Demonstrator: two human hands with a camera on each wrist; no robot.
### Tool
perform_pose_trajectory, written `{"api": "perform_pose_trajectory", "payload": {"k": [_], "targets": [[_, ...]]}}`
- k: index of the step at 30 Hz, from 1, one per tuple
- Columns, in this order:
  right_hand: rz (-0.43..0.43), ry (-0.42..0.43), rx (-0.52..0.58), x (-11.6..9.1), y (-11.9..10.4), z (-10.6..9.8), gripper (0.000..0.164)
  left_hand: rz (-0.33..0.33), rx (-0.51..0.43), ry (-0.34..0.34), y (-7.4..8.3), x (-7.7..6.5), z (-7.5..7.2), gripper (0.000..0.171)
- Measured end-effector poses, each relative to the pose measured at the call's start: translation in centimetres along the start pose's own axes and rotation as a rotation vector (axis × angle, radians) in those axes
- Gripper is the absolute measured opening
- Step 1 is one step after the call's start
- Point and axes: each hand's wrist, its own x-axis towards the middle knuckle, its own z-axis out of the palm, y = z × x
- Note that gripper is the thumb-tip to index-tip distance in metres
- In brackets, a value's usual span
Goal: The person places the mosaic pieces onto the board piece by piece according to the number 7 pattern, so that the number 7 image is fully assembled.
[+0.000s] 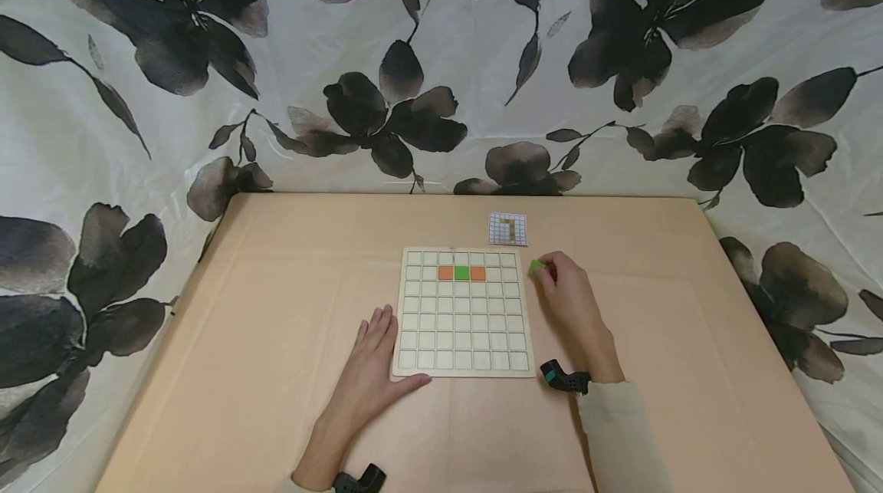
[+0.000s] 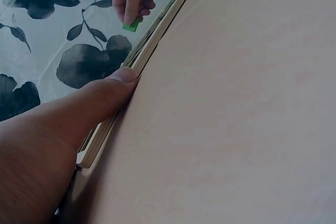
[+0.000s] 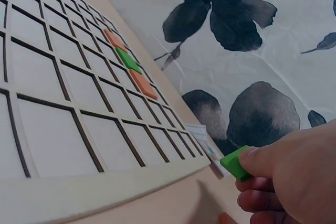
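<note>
A pale wooden grid board (image 1: 464, 375) lies flat in the head view. In its second row from the top sit an orange tile (image 1: 445, 273), a green tile (image 1: 461, 273) and another orange tile (image 1: 477, 273), side by side. My right hand (image 1: 571, 294), just off the board's upper right edge, pinches a loose green square tile (image 3: 235, 164) between thumb and fingers. Along the board's left edge rests my left hand (image 1: 372, 363), its fingers extended and the thumb (image 2: 125, 75) at the near edge. Below the right fingers, a bit of orange (image 3: 226, 217) shows at the right wrist frame's bottom.
A small card (image 1: 507, 229) printed with a coloured grid pattern lies beyond the board's top right corner. Light tan covering spreads over the table (image 1: 276, 271). Behind it hangs white cloth (image 1: 476, 56) with dark flowers.
</note>
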Motion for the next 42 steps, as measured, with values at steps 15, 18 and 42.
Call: {"api": "perform_pose_trajectory", "payload": {"k": [15,18,42], "targets": [[-0.062,-0.045,0.041,-0.1,-1.3,1.2,0.022,-0.028,-0.025,-0.041,0.1,0.1,-0.2,0.115],[-0.069,-0.056,0.047,-0.2,-1.6,1.4,0.021,-0.027,-0.023,-0.039,0.1,0.1,-0.2,0.114],[-0.127,-0.146,0.073,-0.5,-3.5,3.2,0.018,-0.016,-0.031,-0.025,0.2,0.2,-0.2,0.114]]}}
